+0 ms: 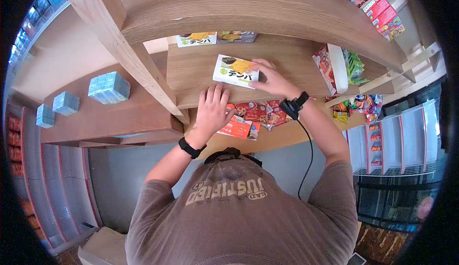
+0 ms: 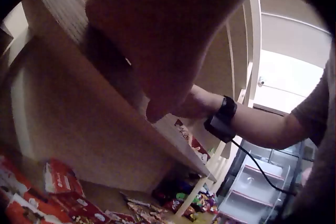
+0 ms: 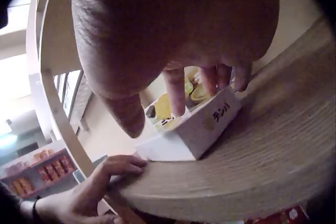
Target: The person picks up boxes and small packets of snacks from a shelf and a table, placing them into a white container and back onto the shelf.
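A white box (image 1: 235, 72) with a yellow picture and dark lettering lies on the wooden shelf board. My right hand (image 1: 271, 80) grips its right end in the head view; in the right wrist view that hand (image 3: 178, 29) is over the box (image 3: 184, 134), thumb at one side and fingers across the top and far side. My left hand (image 1: 212, 109) rests on the board's front edge beside the box, fingers extended and holding nothing. The right wrist view shows this left hand (image 3: 92, 190) on the edge too. In the left wrist view my left hand (image 2: 157, 40) hides the box.
Two similar boxes, one white (image 1: 197, 39) and one grey (image 1: 237, 37), stand farther back. Red snack packs (image 1: 262, 114) and an orange box (image 1: 235, 127) lie on the lower shelf. An upper board (image 1: 258, 7) overhangs, with a wooden post (image 1: 143, 69) at left.
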A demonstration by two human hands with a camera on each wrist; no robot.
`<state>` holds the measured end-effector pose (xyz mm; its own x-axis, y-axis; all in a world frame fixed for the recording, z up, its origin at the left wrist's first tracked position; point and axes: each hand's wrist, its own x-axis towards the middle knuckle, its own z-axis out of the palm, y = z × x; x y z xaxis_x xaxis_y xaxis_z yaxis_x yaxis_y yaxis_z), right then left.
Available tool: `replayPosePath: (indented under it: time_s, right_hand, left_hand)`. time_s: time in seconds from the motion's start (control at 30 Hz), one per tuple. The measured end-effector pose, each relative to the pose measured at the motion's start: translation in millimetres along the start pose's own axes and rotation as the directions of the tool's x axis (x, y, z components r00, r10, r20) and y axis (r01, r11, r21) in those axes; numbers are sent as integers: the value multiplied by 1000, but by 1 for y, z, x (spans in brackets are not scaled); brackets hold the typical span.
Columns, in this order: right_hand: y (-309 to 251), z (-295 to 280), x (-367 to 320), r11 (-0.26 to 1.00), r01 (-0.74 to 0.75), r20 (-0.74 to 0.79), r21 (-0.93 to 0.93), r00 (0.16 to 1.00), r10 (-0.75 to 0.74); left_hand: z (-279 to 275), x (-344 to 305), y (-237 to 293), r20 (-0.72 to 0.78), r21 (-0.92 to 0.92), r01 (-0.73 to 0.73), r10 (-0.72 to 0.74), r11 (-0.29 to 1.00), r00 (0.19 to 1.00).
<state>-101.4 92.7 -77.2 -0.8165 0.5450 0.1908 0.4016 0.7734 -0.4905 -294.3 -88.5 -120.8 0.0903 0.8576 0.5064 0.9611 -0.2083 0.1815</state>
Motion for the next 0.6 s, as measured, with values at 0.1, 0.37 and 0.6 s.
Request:
replayPosePath:
  time_s: [0.1,0.37,0.6]
  right_hand:
    - [5,-1,12,980,-170,-41,108,984,175]
    - [-22,-3,25,975,-187,26,123,982,186]
    - [-29,4,52,978,-59,-242,-199,970,9]
  left_hand:
    - [1,1,0,-3,21,-8,8,1000,1000]
    - [2,1,-1,32,20,2,-3,1000,999]
    - [2,-2,-3,34,63,-23,20,998,999]
